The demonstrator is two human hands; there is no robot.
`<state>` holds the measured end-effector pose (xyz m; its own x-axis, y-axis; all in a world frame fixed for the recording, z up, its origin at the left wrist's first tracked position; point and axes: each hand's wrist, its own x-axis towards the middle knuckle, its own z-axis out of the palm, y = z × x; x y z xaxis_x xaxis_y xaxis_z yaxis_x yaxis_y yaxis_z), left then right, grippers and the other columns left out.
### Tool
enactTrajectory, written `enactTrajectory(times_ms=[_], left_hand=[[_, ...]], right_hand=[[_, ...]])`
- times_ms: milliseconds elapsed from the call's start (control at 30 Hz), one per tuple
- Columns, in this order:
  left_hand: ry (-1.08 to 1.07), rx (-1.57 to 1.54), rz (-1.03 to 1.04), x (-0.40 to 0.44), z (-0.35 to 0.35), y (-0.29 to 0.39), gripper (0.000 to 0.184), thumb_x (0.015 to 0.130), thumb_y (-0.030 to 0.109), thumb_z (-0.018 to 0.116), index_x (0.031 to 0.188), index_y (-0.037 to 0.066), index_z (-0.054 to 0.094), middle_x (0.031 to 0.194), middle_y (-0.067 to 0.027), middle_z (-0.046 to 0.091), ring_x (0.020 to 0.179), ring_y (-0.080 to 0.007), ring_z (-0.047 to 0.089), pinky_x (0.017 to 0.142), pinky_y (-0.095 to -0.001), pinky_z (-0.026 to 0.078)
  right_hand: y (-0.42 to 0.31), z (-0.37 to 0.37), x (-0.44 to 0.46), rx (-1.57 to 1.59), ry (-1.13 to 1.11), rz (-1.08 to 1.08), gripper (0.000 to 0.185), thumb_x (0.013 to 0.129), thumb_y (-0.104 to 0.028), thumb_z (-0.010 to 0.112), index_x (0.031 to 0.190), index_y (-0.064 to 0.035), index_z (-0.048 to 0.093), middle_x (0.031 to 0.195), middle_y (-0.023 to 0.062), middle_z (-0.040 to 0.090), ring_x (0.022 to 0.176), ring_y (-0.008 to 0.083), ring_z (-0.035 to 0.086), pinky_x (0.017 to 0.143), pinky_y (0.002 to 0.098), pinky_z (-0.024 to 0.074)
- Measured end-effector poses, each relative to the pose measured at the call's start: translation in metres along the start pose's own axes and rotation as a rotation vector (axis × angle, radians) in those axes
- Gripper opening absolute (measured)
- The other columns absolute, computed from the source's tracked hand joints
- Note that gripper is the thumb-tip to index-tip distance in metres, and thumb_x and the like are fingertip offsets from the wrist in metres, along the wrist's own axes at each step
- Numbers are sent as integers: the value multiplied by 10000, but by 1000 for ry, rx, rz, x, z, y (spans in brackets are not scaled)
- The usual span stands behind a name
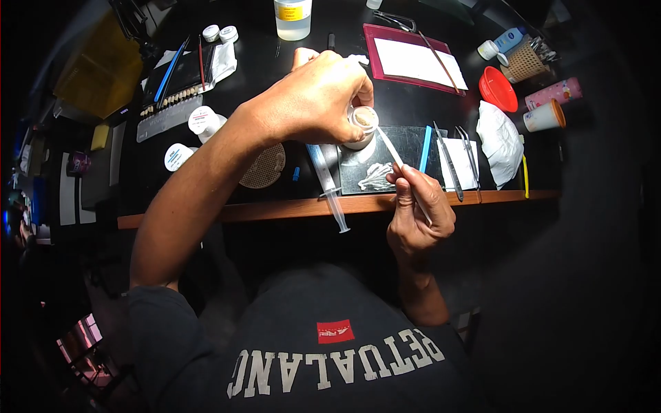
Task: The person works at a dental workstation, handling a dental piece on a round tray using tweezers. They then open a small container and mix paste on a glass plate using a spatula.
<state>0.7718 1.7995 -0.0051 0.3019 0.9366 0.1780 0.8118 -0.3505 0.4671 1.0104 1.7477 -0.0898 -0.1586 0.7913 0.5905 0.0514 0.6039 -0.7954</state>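
Observation:
My left hand reaches over the dark table and is closed around a small white jar, whose round mouth faces up and shows pale cream-coloured contents. Between the fingers of my right hand is a thin white spatula, its far end beside the jar's rim. Whether the tip touches the jar, I cannot tell. Below the jar lies a glass slab with a smeared white mass on it. A clear syringe lies left of the slab and juts over the table edge.
Right of the slab lie a blue stick, tweezers, a crumpled white tissue and a red bowl. White-lidded jars and a shade guide are at left. A liquid bottle stands at the back.

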Motion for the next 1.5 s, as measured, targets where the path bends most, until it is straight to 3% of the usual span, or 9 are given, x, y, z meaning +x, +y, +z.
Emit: enactTrajectory(times_ms=[1100, 1500], left_hand=[[27, 1, 33, 1, 2, -2, 358, 687, 277, 855, 946, 36, 801, 857, -146, 774, 865, -293, 757, 941, -414, 525], [32, 20, 31, 1, 3, -2, 358, 689, 277, 852, 942, 29, 799, 860, -144, 775, 859, -293, 755, 935, -409, 525]], right_hand=[[-7, 2, -3, 61, 32, 16, 216, 966, 77, 691, 1181, 69, 720, 1042, 215, 761, 920, 226, 776, 826, 307, 643], [-3, -6, -8, -159, -19, -94, 244, 916, 112, 728, 1149, 44, 753, 1034, 195, 765, 937, 217, 771, 833, 295, 631]])
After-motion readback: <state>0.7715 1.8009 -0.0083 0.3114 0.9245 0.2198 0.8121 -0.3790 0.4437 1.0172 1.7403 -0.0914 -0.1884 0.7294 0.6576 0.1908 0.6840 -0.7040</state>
